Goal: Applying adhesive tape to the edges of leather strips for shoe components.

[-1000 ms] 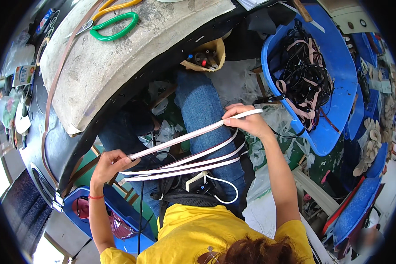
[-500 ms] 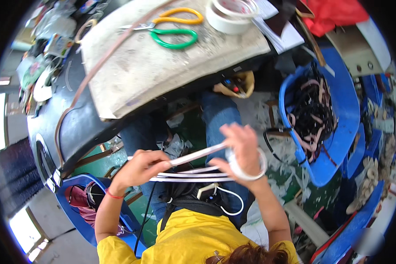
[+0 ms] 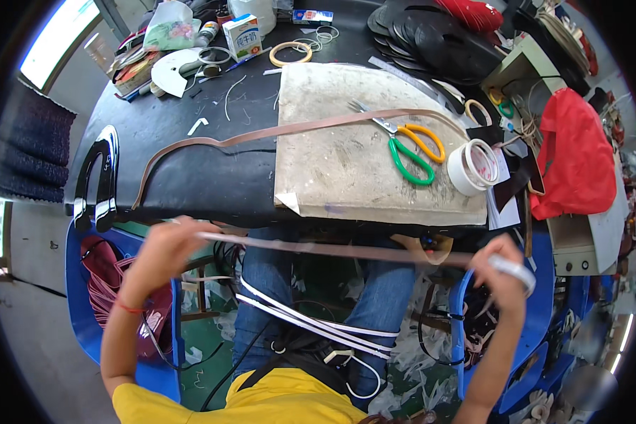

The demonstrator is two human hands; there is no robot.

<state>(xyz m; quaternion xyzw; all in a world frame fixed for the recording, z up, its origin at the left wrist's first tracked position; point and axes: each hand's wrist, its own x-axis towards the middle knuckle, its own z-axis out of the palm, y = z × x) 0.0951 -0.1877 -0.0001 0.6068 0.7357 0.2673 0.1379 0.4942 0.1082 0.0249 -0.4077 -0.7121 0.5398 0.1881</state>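
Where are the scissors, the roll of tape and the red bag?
scissors [image 3: 411,151]: head view, on the green handle loop.
roll of tape [image 3: 471,167]: head view, on its white outer side.
red bag [image 3: 576,152]: head view, on the middle of the cloth.

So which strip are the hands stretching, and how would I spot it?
Start at the black table and drop just below its near edge. The strip runs taut from the left hand to the right hand. Unlike the white strips lying on the lap, it is pale, single and held in the air.
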